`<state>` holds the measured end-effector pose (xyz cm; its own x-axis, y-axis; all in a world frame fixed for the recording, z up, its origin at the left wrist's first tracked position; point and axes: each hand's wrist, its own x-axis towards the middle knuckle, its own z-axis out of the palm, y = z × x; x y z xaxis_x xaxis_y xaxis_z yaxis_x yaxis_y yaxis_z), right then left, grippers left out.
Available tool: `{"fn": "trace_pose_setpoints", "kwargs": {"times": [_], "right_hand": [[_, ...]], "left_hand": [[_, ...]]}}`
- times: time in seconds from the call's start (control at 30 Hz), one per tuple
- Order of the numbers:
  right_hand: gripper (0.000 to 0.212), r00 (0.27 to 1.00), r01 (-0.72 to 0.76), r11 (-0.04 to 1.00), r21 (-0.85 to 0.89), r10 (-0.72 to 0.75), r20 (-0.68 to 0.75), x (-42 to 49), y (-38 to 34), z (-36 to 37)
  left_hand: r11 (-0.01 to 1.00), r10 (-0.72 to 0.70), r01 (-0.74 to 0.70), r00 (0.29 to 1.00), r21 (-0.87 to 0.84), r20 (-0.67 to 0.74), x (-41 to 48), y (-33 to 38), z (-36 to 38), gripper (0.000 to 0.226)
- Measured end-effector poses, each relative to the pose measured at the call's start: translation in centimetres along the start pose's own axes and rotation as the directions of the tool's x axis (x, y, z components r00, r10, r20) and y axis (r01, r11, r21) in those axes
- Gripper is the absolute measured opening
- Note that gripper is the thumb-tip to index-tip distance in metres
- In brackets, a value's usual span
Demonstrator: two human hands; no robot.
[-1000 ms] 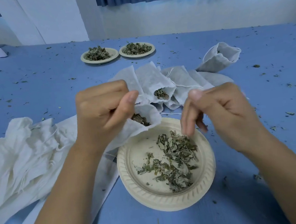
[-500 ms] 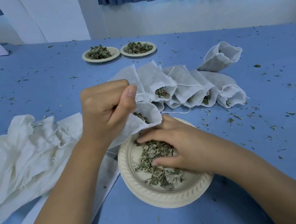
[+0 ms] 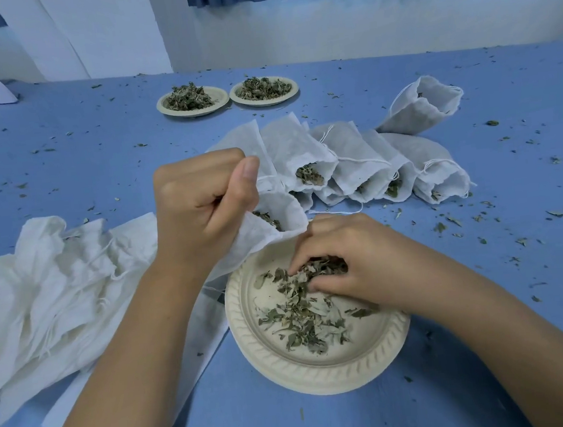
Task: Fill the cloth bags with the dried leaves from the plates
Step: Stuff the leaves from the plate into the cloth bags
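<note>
My left hand (image 3: 200, 207) grips the rim of a white cloth bag (image 3: 274, 227), holding its mouth open just above the near plate's far edge; some dried leaves show inside. The cream plate (image 3: 309, 372) in front of me holds a scatter of dried leaves (image 3: 300, 318). My right hand (image 3: 350, 261) lies on the plate with fingers curled round a clump of those leaves. Behind, several filled bags (image 3: 354, 165) lie in a row with open mouths.
A heap of empty white cloth bags (image 3: 47, 291) lies at the left. Two more plates of dried leaves (image 3: 193, 101) (image 3: 263, 91) stand at the back. One bag (image 3: 421, 107) lies apart at the right. Leaf crumbs dot the blue table (image 3: 487, 296).
My right hand came down from in front of the bag onto the plate and closed its fingers round a clump of leaves. My left hand kept its hold on the bag.
</note>
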<state>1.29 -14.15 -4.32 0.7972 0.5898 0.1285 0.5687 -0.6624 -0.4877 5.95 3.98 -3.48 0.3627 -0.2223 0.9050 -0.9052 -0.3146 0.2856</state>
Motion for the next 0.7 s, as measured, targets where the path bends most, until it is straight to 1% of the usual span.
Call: {"fn": "trace_pose_setpoints", "kwargs": {"times": [0.07, 0.13, 0.2, 0.23, 0.3, 0.33, 0.37, 0.43, 0.5, 0.53, 0.6, 0.63, 0.67, 0.7], "right_hand": [[0.019, 0.997, 0.034, 0.998, 0.06, -0.03, -0.067, -0.1, -0.1, -0.4], [0.016, 0.989, 0.063, 0.986, 0.156, -0.04, -0.145, -0.4, 0.1, -1.2], [0.015, 0.982, 0.061, 0.947, 0.314, 0.0, -0.191, -0.8, 0.3, -2.0], [0.016, 0.979, 0.066, 0.906, 0.418, 0.023, -0.204, -0.9, 0.3, -2.4], [0.018, 0.968, 0.128, 0.774, 0.621, 0.04, -0.249, -1.1, 0.2, -2.7], [0.018, 0.953, 0.187, 0.709, 0.68, 0.038, -0.301, -1.1, 0.0, -2.7], [0.022, 0.93, 0.245, 0.669, 0.702, 0.043, -0.365, -1.0, -0.2, -2.6], [0.029, 0.885, 0.306, 0.656, 0.69, 0.07, -0.459, -0.9, -0.6, -2.0], [0.028, 0.865, 0.281, 0.709, 0.647, 0.106, -0.491, -0.7, -0.8, -1.3], [0.025, 0.857, 0.247, 0.761, 0.6, 0.117, -0.502, -0.6, -0.8, -1.0], [0.017, 0.836, 0.179, 0.897, 0.404, 0.078, -0.543, -0.4, -0.8, -0.6], [0.016, 0.831, 0.156, 0.944, 0.291, 0.034, -0.556, -0.3, -0.8, -0.5], [0.018, 0.834, 0.142, 0.965, 0.219, 0.003, -0.552, -0.2, -0.8, -0.4], [0.023, 0.843, 0.138, 0.97, 0.201, -0.008, -0.538, -0.2, -0.8, -0.4]], "left_hand": [[1.0, 0.0, 0.0, 1.0, -0.004, 0.002, 0.0, 0.0, 0.0, 0.067], [1.0, 0.001, -0.001, 1.0, -0.01, 0.008, 0.0, 0.0, 0.0, 0.067], [1.0, 0.002, -0.002, 1.0, -0.006, 0.013, 0.0, 0.0, 0.1, 0.067], [1.0, 0.003, -0.003, 1.0, -0.006, 0.017, -0.1, -0.1, 0.1, 0.067], [1.0, 0.003, -0.003, 1.0, -0.003, 0.02, -0.1, -0.1, 0.0, 0.067], [1.0, 0.003, -0.003, 1.0, -0.002, 0.022, -0.1, -0.1, 0.0, 0.068], [1.0, 0.006, -0.006, 1.0, -0.002, 0.024, -0.1, -0.1, 0.0, 0.068], [1.0, 0.013, -0.013, 0.999, -0.008, 0.032, -0.1, 0.1, 0.1, 0.067], [1.0, 0.02, -0.019, 0.999, -0.022, 0.035, -0.1, 0.3, 0.4, 0.066], [0.999, 0.023, -0.021, 0.999, -0.032, 0.037, -0.1, 0.5, 0.6, 0.066], [0.998, 0.025, -0.023, 0.998, -0.05, 0.049, -0.1, 0.7, 0.9, 0.067], [0.998, 0.028, -0.024, 0.998, -0.056, 0.062, -0.1, 0.7, 1.0, 0.067], [0.998, 0.031, -0.027, 0.996, -0.056, 0.078, -0.2, 0.7, 1.1, 0.066], [0.998, 0.036, -0.032, 0.995, -0.051, 0.097, -0.2, 0.7, 1.2, 0.065]]}}
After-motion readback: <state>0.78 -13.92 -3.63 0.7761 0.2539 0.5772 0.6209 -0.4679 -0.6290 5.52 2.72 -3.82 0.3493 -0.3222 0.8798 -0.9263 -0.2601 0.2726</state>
